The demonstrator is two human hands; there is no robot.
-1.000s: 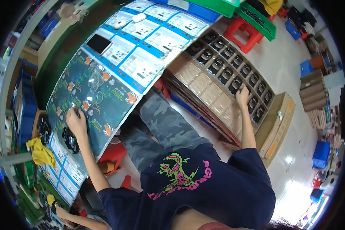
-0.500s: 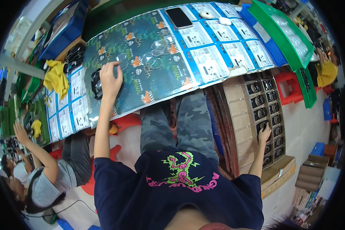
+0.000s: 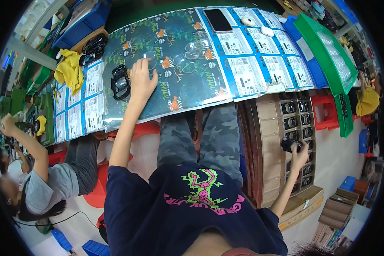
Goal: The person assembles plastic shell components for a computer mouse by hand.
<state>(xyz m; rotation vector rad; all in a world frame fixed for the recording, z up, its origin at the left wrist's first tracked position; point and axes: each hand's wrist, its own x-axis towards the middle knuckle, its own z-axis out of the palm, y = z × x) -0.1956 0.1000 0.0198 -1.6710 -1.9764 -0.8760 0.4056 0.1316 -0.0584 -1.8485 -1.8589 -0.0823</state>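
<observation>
A small black device [image 3: 288, 145] is held above the cardboard tray's [image 3: 264, 141] compartments; a clear plastic blister [image 3: 150, 55] lies on the printed sheet [image 3: 175, 47] mid-worktop.

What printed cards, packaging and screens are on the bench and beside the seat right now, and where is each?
Dark printed card sheet: bench centre, under the left hand; green-black with orange figures.
Blue-and-white cards: row on the right of the bench.
More blue-and-white cards: left end.
Phone: far edge, dark screen.
Cardboard carton: floor, right side, divided cells; right hand lifts a black part.
</observation>
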